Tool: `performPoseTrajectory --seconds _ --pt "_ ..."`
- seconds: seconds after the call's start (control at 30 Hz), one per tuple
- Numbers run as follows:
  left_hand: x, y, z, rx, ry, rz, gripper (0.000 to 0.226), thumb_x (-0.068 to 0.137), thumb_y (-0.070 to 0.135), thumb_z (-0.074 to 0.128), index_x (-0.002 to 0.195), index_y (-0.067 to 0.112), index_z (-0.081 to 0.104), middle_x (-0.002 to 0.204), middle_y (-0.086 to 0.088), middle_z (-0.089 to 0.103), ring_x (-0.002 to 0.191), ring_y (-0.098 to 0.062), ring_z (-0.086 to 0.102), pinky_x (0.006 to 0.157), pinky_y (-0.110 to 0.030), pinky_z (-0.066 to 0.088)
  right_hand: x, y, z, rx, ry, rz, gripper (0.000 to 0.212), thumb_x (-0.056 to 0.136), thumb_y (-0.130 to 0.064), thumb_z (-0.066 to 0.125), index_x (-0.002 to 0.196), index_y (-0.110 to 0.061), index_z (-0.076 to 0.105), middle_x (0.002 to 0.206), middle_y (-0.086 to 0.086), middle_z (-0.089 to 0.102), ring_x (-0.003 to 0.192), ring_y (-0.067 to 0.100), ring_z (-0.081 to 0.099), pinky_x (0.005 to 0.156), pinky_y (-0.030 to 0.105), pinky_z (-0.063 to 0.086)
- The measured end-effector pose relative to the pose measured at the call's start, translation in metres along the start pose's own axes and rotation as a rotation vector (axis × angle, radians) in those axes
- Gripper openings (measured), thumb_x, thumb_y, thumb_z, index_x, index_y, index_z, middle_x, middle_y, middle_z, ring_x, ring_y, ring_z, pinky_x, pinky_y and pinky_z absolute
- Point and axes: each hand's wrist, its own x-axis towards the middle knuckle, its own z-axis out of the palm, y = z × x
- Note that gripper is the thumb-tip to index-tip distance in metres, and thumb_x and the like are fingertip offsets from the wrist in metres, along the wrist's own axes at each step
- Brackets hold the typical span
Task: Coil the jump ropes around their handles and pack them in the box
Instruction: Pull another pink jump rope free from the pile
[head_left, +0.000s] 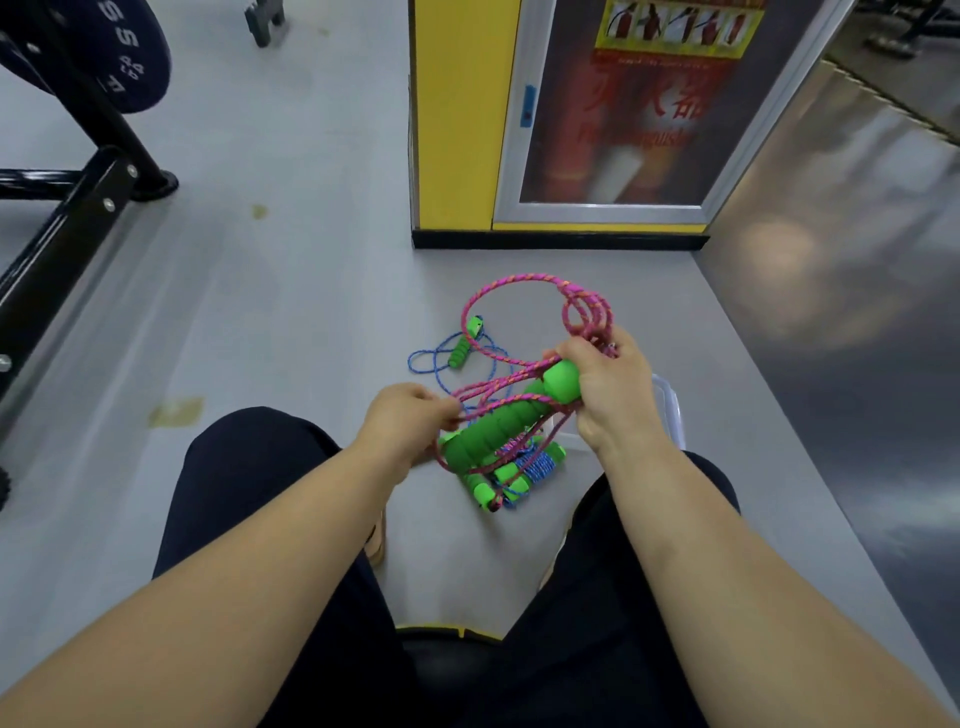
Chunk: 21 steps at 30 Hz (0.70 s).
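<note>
Two bare forearms reach out over dark-trousered knees toward the grey floor (291, 312), where the person sits facing a yellow cabinet (457, 130) on the far side. A clear box (671, 410) stands on the floor just right of the hands, mostly hidden behind the right wrist.

The right hand (610, 387) has its fingers curled round the far end of the paired green handles (511, 421), pinning turns of the pink rope (586, 304) against them. The left hand (408, 415) pinches a few strands of the same rope beside the handles' middle, fingers closed on it. Beyond the right hand, slack pink loops stand loose in the air.

Below the hands lie coiled bundles (511, 475), already wound. Whether they rest in the box or just beside it cannot be told. Farther off, a blue rope (461, 349) sprawls uncoiled on the floor.

The likely trouble is the slack. The free loops cross one another, and if pulled tight as they lie they could knot or wrap unevenly, leaving a bulky coil. Turns under the right hand could slip off the handles' rounded end if the grip eases. A hanging strand might also snag the bundles below or the blue rope and drag them about.
</note>
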Motion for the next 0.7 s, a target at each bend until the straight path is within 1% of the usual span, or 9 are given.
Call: performPoseTrajectory --seconds 0.07,0.17,0.23,0.3,0.37,0.43,0.5,0.6,0.7 --pt "-0.008 0.003 0.002 0.241 -0.093 0.169 0.020 0.080 0.005 0.064 0.066 0.010 0.051 0.064 -0.007 0.056 0.054 -0.016 0.051 0.050 -0.020 0.048 0.010 -0.008 -0.001 0.052 0.106 0.037 0.028 0.075 0.012 0.056 0.067 -0.014 0.051 0.058 0.007 0.051 0.048 0.020 0.051 0.054 0.032 0.046" --pt "-0.019 0.013 0.004 0.385 -0.145 0.303 0.019 0.079 0.005 0.063 0.070 0.012 0.048 0.062 -0.004 0.055 0.046 -0.012 0.052 0.041 -0.016 0.043 0.020 -0.014 -0.006 0.177 0.196 0.183 0.026 0.079 0.010 0.053 0.070 -0.015 0.048 0.060 0.008 0.049 0.048 0.021 0.050 0.056 0.035 0.046" --pt "-0.024 0.022 0.002 0.280 -0.184 0.253 0.017 0.079 0.001 0.061 0.077 0.012 0.049 0.063 -0.005 0.056 0.042 -0.008 0.051 0.040 -0.016 0.044 0.022 -0.012 -0.009 0.186 0.211 0.188 0.026 0.080 0.010 0.052 0.070 -0.014 0.049 0.060 0.008 0.049 0.046 0.020 0.051 0.055 0.034 0.047" --pt "-0.027 0.028 -0.003 0.153 -0.251 0.159 0.019 0.080 -0.003 0.058 0.086 0.012 0.048 0.062 -0.005 0.055 0.039 -0.004 0.050 0.042 -0.018 0.047 0.028 -0.009 -0.012 0.138 0.237 0.085 0.027 0.079 0.011 0.052 0.068 -0.014 0.049 0.058 0.007 0.049 0.043 0.016 0.050 0.051 0.030 0.047" --pt "-0.029 0.025 -0.005 0.197 -0.274 0.179 0.021 0.079 -0.002 0.057 0.089 0.014 0.048 0.060 -0.005 0.055 0.045 -0.006 0.052 0.048 -0.023 0.049 0.039 -0.007 -0.016 0.150 0.295 0.051 0.026 0.078 0.011 0.051 0.068 -0.013 0.049 0.054 0.005 0.051 0.043 0.016 0.049 0.050 0.029 0.047" --pt "-0.029 0.018 -0.005 0.311 -0.250 0.242 0.020 0.078 0.000 0.058 0.085 0.017 0.049 0.062 -0.004 0.056 0.054 -0.012 0.051 0.052 -0.027 0.049 0.045 -0.006 -0.024 0.199 0.327 0.160 0.018 0.078 0.007 0.052 0.072 -0.010 0.052 0.054 0.007 0.055 0.044 0.019 0.052 0.049 0.031 0.050" --pt "-0.021 0.006 -0.006 0.433 -0.219 0.228 0.017 0.079 0.001 0.056 0.081 0.017 0.051 0.065 -0.005 0.058 0.053 -0.013 0.051 0.055 -0.029 0.051 0.048 -0.009 -0.031 0.232 0.350 0.347 0.012 0.080 0.001 0.052 0.072 -0.008 0.053 0.069 0.011 0.056 0.054 0.021 0.054 0.048 0.028 0.052" --pt "-0.008 -0.017 -0.019 0.575 -0.172 0.084 0.015 0.084 0.008 0.054 0.098 0.014 0.055 0.085 -0.010 0.067 0.062 -0.019 0.059 0.067 -0.034 0.056 0.049 -0.021 -0.033 0.346 0.244 0.556 0.020 0.089 -0.002 0.044 0.070 -0.007 0.050 0.066 0.007 0.054 0.050 0.018 0.056 0.036 0.022 0.048" --pt "0.001 -0.022 -0.025 0.636 -0.088 0.091 0.037 0.091 0.017 0.051 0.128 0.017 0.047 0.123 -0.007 0.058 0.096 -0.026 0.061 0.079 -0.030 0.050 0.044 -0.029 -0.028 0.279 -0.007 0.566 0.025 0.093 -0.003 0.038 0.071 -0.001 0.050 0.049 0.009 0.056 0.042 0.017 0.057 0.040 0.024 0.051"
